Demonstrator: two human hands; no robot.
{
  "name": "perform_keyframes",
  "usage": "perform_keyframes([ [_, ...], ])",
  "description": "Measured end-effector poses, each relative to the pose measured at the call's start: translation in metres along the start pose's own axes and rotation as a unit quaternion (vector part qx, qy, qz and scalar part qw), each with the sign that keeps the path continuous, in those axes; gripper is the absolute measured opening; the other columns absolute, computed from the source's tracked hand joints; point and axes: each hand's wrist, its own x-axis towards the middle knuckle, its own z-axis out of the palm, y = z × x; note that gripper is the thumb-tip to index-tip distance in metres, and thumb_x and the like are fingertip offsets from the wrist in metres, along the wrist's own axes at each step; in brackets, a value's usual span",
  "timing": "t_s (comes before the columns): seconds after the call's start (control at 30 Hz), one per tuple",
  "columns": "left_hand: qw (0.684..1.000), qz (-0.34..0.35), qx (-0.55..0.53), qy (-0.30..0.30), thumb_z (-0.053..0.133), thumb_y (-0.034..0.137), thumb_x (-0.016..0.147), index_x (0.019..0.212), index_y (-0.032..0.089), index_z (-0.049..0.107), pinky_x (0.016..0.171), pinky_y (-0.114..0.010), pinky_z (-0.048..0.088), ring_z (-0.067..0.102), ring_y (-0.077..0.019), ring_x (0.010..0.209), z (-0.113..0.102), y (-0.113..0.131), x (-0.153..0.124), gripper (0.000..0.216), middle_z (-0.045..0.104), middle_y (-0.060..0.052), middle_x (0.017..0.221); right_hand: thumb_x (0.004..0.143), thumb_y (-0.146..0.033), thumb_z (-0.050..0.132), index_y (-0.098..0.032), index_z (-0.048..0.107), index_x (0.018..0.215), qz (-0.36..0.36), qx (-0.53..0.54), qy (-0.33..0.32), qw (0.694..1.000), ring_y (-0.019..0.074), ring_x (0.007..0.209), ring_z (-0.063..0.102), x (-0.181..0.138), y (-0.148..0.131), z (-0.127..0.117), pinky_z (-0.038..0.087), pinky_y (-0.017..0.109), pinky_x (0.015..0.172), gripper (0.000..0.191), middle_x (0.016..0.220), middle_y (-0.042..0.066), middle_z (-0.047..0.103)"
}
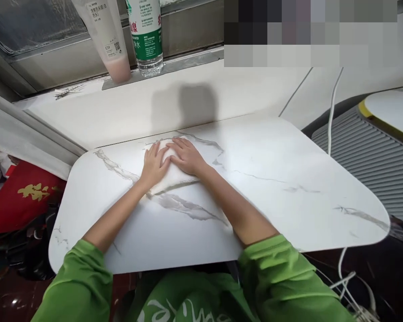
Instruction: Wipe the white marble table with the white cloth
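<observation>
A folded white cloth [174, 178] lies on the white marble-patterned tabletop [262, 192], toward its back edge. My left hand [153, 164] rests flat on the cloth's left part, fingers spread and pointing away from me. On the upper right of the cloth lies my right hand [185, 155], also flat with its fingers apart. The two hands nearly meet at the thumbs and fingertips. Both press on the cloth from above; neither is wrapped round it.
On the windowsill stand a plastic cup [119, 67] with pink liquid and a green-labelled water bottle [149, 49]. A white cable [331, 112] hangs at the right, near a grey ribbed surface [362, 152]. A red bag [27, 192] sits left of the table.
</observation>
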Motion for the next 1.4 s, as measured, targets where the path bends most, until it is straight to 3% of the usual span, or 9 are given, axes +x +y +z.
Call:
perform_keyframes([
  [0.2, 0.997, -0.036, 0.057, -0.021, 0.039, 0.032, 0.100, 0.145, 0.019, 0.041, 0.117, -0.056, 0.013, 0.021, -0.0314, 0.146, 0.006, 0.016, 0.023, 0.047, 0.031, -0.014, 0.156, 0.093, -0.028, 0.038, -0.013, 0.048, 0.141, -0.032, -0.021, -0.026, 0.999, 0.0265, 0.144, 0.030, 0.023, 0.030, -0.014, 0.022, 0.047, 0.119, 0.052, 0.154, 0.013, 0.038],
  [0.33, 0.996, -0.040, 0.081, -0.028, 0.037, 0.034, 0.100, 0.147, 0.021, 0.037, 0.117, -0.057, 0.012, 0.020, -0.0309, 0.147, 0.016, 0.047, 0.030, 0.049, 0.029, -0.012, 0.157, 0.094, -0.028, 0.034, -0.011, 0.044, 0.143, -0.012, -0.054, -0.030, 0.998, 0.0277, 0.144, 0.029, 0.007, 0.046, -0.022, 0.022, 0.050, 0.118, 0.053, 0.155, 0.014, 0.036],
  [0.43, 0.995, -0.049, 0.088, -0.022, 0.036, 0.035, 0.100, 0.148, 0.021, 0.036, 0.117, -0.057, 0.014, 0.020, -0.0314, 0.146, 0.022, 0.076, 0.005, 0.050, 0.028, -0.012, 0.158, 0.096, -0.030, 0.032, -0.012, 0.043, 0.144, -0.033, -0.074, -0.033, 0.996, 0.0286, 0.145, 0.028, -0.031, 0.047, -0.032, 0.021, 0.052, 0.118, 0.053, 0.155, 0.014, 0.035],
  [0.67, 0.994, 0.010, 0.097, -0.058, 0.033, 0.038, 0.100, 0.149, 0.017, 0.033, 0.116, -0.061, 0.012, 0.021, -0.0361, 0.145, 0.030, 0.160, -0.077, 0.053, 0.029, -0.016, 0.156, 0.099, -0.036, 0.024, -0.014, 0.038, 0.147, -0.022, -0.099, -0.017, 0.995, 0.0262, 0.146, 0.024, -0.164, 0.041, -0.064, 0.023, 0.049, 0.118, 0.054, 0.156, 0.015, 0.032],
  [0.87, 0.991, 0.051, 0.091, -0.083, 0.036, 0.034, 0.097, 0.147, 0.014, 0.037, 0.115, -0.065, 0.015, 0.023, -0.0374, 0.144, 0.032, 0.194, -0.094, 0.053, 0.032, -0.016, 0.155, 0.099, -0.030, 0.026, -0.011, 0.043, 0.144, 0.026, -0.204, 0.010, 0.979, 0.0333, 0.140, 0.036, -0.216, 0.016, -0.085, 0.034, 0.056, 0.110, 0.051, 0.149, 0.021, 0.042],
  [1.0, 0.984, 0.133, 0.080, -0.088, 0.040, 0.029, 0.094, 0.143, 0.005, 0.042, 0.120, -0.052, 0.013, 0.026, -0.0328, 0.144, 0.030, 0.191, -0.081, 0.054, 0.037, -0.019, 0.152, 0.098, -0.023, 0.028, -0.003, 0.049, 0.138, 0.075, -0.261, 0.016, 0.962, 0.0376, 0.134, 0.044, -0.216, -0.003, -0.082, 0.038, 0.056, 0.106, 0.049, 0.140, 0.027, 0.051],
  [1.1, 0.981, 0.148, 0.056, -0.112, 0.039, 0.023, 0.094, 0.145, 0.006, 0.039, 0.121, -0.041, 0.016, 0.026, -0.0265, 0.145, 0.031, 0.182, -0.063, 0.054, 0.034, -0.015, 0.154, 0.096, -0.019, 0.028, 0.004, 0.048, 0.136, 0.121, -0.240, 0.012, 0.963, 0.0394, 0.135, 0.042, -0.200, 0.005, -0.070, 0.037, 0.056, 0.106, 0.050, 0.138, 0.030, 0.051],
  [1.23, 0.987, 0.111, 0.036, -0.111, 0.034, 0.021, 0.095, 0.147, 0.008, 0.037, 0.121, -0.039, 0.015, 0.025, -0.0237, 0.146, 0.046, 0.184, -0.019, 0.054, 0.033, -0.011, 0.156, 0.097, -0.022, 0.025, 0.000, 0.044, 0.140, 0.169, -0.164, 0.011, 0.972, 0.0404, 0.140, 0.033, -0.166, 0.049, -0.067, 0.032, 0.060, 0.108, 0.052, 0.146, 0.028, 0.042],
  [1.4, 0.992, 0.091, 0.039, -0.082, 0.029, 0.023, 0.098, 0.147, 0.008, 0.037, 0.121, -0.039, 0.016, 0.027, -0.0229, 0.145, 0.078, 0.204, 0.065, 0.052, 0.034, -0.010, 0.155, 0.097, -0.028, 0.025, -0.014, 0.046, 0.140, 0.175, -0.101, 0.052, 0.978, 0.0337, 0.142, 0.032, -0.117, 0.129, -0.090, 0.028, 0.059, 0.112, 0.050, 0.151, 0.017, 0.041],
])
